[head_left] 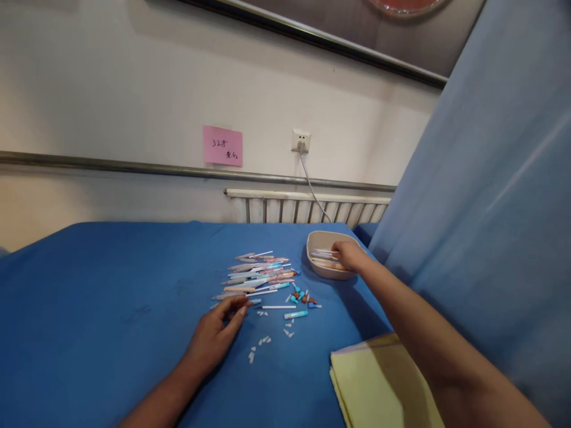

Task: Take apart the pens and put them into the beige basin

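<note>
On the blue cloth, my left hand (217, 334) is closed, thumb and fingers pinching a pale blue pen piece (255, 302) at the near edge of a pile of pen barrels (254, 276). My right hand (350, 255) reaches into a beige plastic basin (313, 239). Its fingers are curled down at several thin white sticks (322, 254); whether they grip one is hidden. Just right of my left hand lie a white stick (279, 307) and a turquoise pen tube (295, 315). Small turquoise, blue and brown caps (304, 297) are heaped beside the pile.
Small white tips (264, 340) are scattered on the blue cloth (111, 309) in front. A folded yellow cloth (375, 380) lies at the near right, under my right arm. A blue curtain (486, 178) hangs at the right. Behind stand a white rail (285, 195) and a wall socket (301, 141).
</note>
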Motion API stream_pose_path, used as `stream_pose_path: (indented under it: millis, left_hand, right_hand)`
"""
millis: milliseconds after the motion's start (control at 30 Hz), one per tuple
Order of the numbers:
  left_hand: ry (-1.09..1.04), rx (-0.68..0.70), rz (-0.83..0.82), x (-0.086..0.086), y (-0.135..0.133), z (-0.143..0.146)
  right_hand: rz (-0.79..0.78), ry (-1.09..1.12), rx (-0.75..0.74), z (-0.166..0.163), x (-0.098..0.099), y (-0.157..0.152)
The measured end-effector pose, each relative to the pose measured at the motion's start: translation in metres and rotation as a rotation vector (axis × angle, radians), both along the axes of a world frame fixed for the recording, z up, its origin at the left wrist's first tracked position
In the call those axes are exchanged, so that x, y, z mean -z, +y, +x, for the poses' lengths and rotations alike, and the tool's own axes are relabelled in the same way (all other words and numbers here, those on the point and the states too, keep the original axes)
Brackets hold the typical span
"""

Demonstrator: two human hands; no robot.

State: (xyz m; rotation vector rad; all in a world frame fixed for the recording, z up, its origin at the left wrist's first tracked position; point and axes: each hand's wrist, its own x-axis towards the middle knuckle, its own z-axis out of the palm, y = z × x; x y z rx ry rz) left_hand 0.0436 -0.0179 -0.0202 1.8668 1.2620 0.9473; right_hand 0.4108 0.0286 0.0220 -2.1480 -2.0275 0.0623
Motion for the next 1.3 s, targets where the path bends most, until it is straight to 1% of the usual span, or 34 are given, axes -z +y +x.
stream_pose_path:
  millis: [67, 133, 200, 267, 333, 433, 500, 567, 600, 667, 700, 733, 800, 867, 967, 1133, 1300]
  left_hand:
    - [-0.022, -0.024, 0.002, 0.003, 0.004, -0.004]
    - [-0.063, -0.060, -0.015, 0.005, 0.009, -0.008]
    - [-0.105, -0.118, -0.032, 0.006, 0.013, -0.013]
    - [-0.127, -0.178, -0.039, 0.006, 0.016, -0.017]
    - [-0.142, -0.214, -0.037, 0.006, 0.018, -0.019]
    - [-0.186, -0.221, -0.033, 0.008, 0.020, -0.018]
    - [-0.205, -0.213, -0.033, 0.010, 0.021, -0.018]
    - [-0.185, -0.209, -0.021, 0.010, 0.022, -0.018]
    - [-0.154, -0.206, -0.008, 0.010, 0.023, -0.020]
    - [-0.036, -0.186, 0.029, 0.007, 0.023, -0.025]
    - [0.046, -0.168, 0.045, 0.004, 0.023, -0.029]
    - [0.137, -0.147, 0.058, 0.001, 0.023, -0.034]
    - [0.310, -0.108, 0.066, -0.007, 0.023, -0.043]
    - [0.432, -0.079, 0.051, -0.013, 0.023, -0.051]
    - [0.528, -0.026, 0.025, -0.017, 0.021, -0.056]
    - [0.672, 0.062, 0.048, -0.013, 0.014, -0.046]
    - [0.793, 0.133, 0.179, -0.007, 0.012, -0.033]
  right_hand:
    - [-0.108, -0.035, 0.037, 0.014, 0.008, 0.011]
    - [-0.196, -0.065, 0.062, 0.020, 0.017, 0.016]
    - [-0.246, -0.088, 0.071, 0.022, 0.021, 0.018]
    - [-0.255, -0.100, 0.072, 0.022, 0.020, 0.017]
    - [-0.213, -0.098, 0.073, 0.019, 0.015, 0.014]
    - [-0.067, -0.062, 0.068, -0.001, 0.004, 0.005]
    - [0.033, -0.014, 0.042, -0.028, 0.000, -0.006]
    - [0.083, 0.054, -0.020, -0.063, 0.002, -0.021]
    - [0.086, 0.112, -0.069, -0.081, 0.005, -0.029]
    - [0.070, 0.352, -0.175, -0.116, 0.015, -0.046]
    - [0.027, 0.395, -0.214, -0.131, 0.021, -0.053]
    - [-0.007, 0.381, -0.226, -0.142, 0.027, -0.060]
    - [-0.041, 0.287, -0.197, -0.156, 0.038, -0.071]
    - [-0.054, 0.179, -0.173, -0.159, 0.047, -0.078]
    - [-0.082, 0.101, -0.201, -0.154, 0.055, -0.078]
    - [-0.109, 0.090, -0.309, -0.145, 0.058, -0.066]
    - [-0.110, 0.090, -0.404, -0.140, 0.059, -0.063]
